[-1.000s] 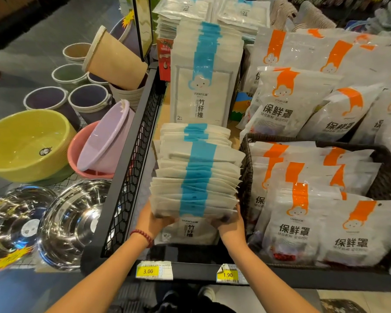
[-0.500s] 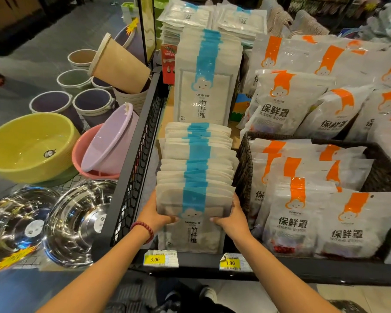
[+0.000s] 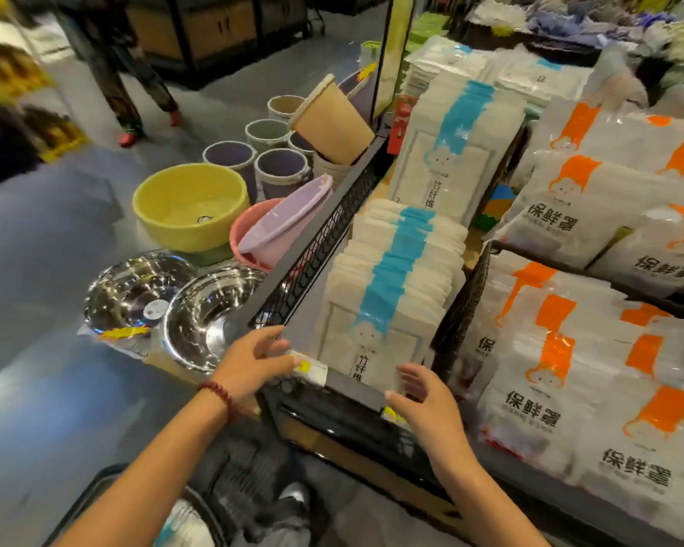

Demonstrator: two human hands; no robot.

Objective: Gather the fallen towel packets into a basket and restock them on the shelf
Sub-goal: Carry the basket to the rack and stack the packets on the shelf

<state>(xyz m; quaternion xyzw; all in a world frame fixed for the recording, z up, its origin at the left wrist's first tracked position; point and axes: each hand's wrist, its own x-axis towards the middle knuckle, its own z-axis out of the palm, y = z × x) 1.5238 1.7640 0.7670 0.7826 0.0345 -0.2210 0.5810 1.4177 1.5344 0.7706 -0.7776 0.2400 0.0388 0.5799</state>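
Note:
A row of white towel packets with a blue stripe (image 3: 391,282) leans back in the front slot of the black shelf (image 3: 344,404). A second stack of the same packets (image 3: 451,152) stands upright behind it. My left hand (image 3: 253,361), with a red bead bracelet on the wrist, hovers open at the shelf's front left corner, clear of the packets. My right hand (image 3: 423,400) is open just in front of the front packet, fingers spread, holding nothing. A dark basket rim (image 3: 95,491) shows at the bottom left beside my feet, with a packet partly visible inside.
White packets with orange stripes (image 3: 561,373) fill a dark wicker basket (image 3: 457,309) to the right. Left of the shelf stand steel bowls (image 3: 210,313), a yellow basin (image 3: 190,207), pink basins (image 3: 281,227) and small buckets (image 3: 281,167). A person's legs (image 3: 135,92) are in the aisle.
Both hands have let go of the blue-striped packet stack and pulled back to the shelf's front edge. The stack now rests in the slot. My view has swung left and back.

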